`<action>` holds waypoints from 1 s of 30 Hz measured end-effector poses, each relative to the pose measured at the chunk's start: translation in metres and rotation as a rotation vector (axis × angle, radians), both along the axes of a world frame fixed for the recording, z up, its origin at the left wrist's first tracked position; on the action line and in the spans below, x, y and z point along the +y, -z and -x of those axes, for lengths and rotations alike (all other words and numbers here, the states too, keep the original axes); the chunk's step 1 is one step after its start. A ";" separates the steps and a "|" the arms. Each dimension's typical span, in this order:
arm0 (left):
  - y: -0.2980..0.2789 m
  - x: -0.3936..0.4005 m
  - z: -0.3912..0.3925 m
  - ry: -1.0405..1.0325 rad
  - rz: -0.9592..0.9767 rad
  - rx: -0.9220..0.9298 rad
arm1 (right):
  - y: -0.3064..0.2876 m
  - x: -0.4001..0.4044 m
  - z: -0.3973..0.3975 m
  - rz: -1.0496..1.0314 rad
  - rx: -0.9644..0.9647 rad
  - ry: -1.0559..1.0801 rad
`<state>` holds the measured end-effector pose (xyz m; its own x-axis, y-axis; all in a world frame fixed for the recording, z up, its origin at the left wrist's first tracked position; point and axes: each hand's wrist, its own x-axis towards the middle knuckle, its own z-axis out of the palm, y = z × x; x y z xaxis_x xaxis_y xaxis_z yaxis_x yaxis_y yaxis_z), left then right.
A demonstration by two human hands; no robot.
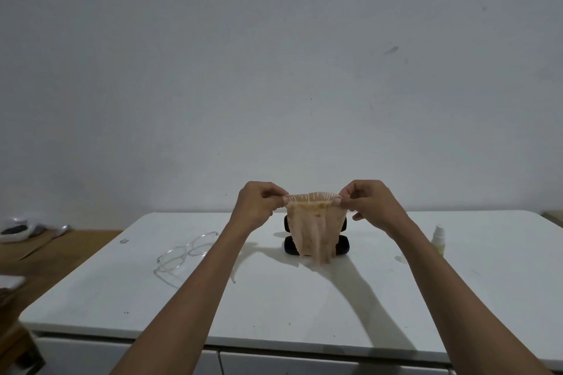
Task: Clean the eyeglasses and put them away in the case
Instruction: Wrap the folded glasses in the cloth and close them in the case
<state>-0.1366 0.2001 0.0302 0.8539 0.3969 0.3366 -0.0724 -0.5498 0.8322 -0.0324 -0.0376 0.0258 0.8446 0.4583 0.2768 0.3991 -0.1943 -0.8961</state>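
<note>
Beige cloth [313,228] pinched at top corners by left hand [259,207] and right hand [370,202], hanging before black case [342,245]; glasses [185,251] on table [304,307].

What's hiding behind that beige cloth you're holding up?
Behind the fringed beige cloth, pinched by the left hand and right hand, sits an open black glasses case on the white table. Only its side edges show; its middle and inside are covered.
</note>
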 end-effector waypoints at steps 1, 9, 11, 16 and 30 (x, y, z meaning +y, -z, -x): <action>0.001 0.001 -0.001 -0.010 -0.002 -0.010 | 0.000 0.000 0.000 0.000 -0.007 0.012; 0.007 0.007 0.000 0.032 -0.023 0.021 | 0.004 -0.009 -0.005 0.025 0.032 -0.037; 0.010 0.010 0.007 0.128 0.010 0.096 | 0.009 -0.015 -0.004 0.104 0.082 -0.121; 0.034 0.010 0.024 0.352 -0.031 0.396 | 0.030 -0.024 0.003 0.421 0.207 -0.324; 0.075 -0.029 0.063 0.543 -0.226 0.725 | 0.054 -0.034 0.053 0.916 0.250 -0.440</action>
<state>-0.2001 0.1706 -0.0449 0.9349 -0.1280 -0.3311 0.1287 -0.7470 0.6522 -0.0851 -0.0717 -0.0286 0.5377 0.6851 -0.4914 0.4227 -0.7233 -0.5459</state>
